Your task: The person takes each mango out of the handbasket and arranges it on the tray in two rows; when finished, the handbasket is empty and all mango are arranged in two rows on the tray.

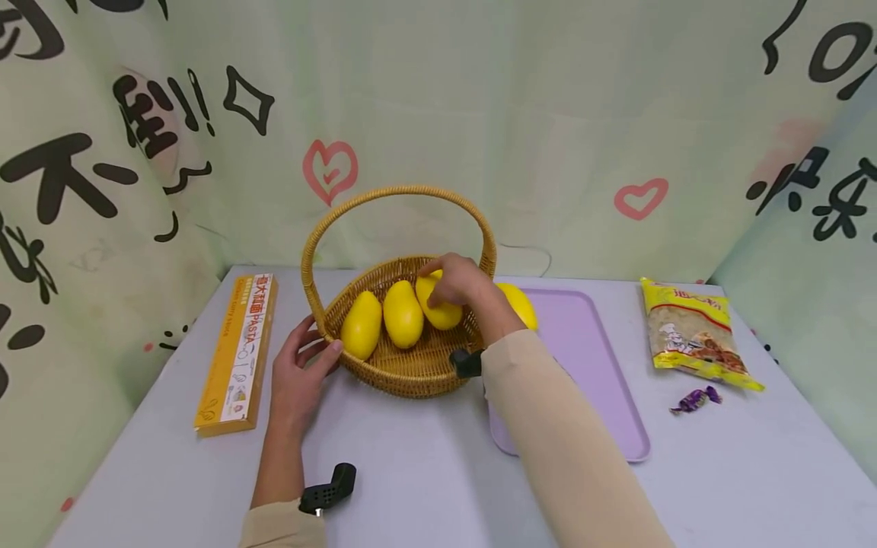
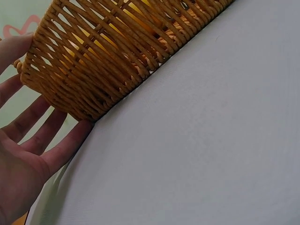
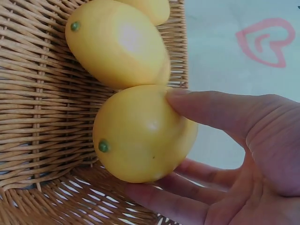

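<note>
A wicker basket with a tall arched handle holds three yellow mangoes in a row. Inside it, my right hand grips the rightmost mango, thumb on one side and fingers on the other. The middle mango and the left mango lie beside it. My left hand holds the basket's left side, thumb at the rim and fingers against the outer wall. Another mango is at the far left end of a purple tray, partly hidden by my right arm.
An orange pasta box lies left of the basket. Toward the right edge of the white table are a yellow printed food bag and a purple wrapped candy. A curtain hangs behind.
</note>
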Demonstrator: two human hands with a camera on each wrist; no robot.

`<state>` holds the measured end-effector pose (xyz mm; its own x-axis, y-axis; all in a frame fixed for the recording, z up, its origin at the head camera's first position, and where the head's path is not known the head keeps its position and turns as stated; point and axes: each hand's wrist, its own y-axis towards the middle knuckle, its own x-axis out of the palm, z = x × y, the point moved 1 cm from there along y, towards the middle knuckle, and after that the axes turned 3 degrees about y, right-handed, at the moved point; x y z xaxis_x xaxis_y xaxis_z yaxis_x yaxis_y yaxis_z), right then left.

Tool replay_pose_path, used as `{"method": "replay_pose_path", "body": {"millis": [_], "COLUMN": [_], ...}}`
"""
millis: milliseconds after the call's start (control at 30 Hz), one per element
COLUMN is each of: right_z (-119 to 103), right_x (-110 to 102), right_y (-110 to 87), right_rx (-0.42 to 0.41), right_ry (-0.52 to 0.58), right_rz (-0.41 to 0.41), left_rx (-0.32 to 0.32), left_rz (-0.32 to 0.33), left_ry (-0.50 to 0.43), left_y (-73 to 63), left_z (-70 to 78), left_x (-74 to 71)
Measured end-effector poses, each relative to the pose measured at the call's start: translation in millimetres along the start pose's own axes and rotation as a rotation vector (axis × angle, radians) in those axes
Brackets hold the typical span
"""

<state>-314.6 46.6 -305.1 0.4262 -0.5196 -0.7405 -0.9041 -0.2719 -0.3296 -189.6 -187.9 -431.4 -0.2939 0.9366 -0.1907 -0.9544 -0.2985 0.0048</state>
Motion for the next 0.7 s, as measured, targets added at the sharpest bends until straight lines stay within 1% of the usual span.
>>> {"method": "replay_pose_path", "body": {"millis": [100, 333, 500, 700], "right_z": [0, 0, -2, -5], "right_x": [-2, -7, -11, -14], "right_y": [-2.4, -5.3, -10.1, -17.4], "right_rx": [-0.001, -0.028, -0.044, -0.081], "right_ry": [0.023, 0.019, 0.023, 0.037], "right_rz": [0.01, 0.024, 0.043, 0.061], "left_rx": [-0.005, -0.012, -0.009, -0.011], "left_rz": [-0.005, -0.012, -0.012, -0.012], "left_ry": [-0.001, -0.01, 0.002, -0.001], "left_y": [-0.2, -1.1, -2.1, -2.4], "left_z": [-0.6, 0.4, 1.4, 1.3], "left_x": [0.1, 0.5, 0.9, 0.8]}}
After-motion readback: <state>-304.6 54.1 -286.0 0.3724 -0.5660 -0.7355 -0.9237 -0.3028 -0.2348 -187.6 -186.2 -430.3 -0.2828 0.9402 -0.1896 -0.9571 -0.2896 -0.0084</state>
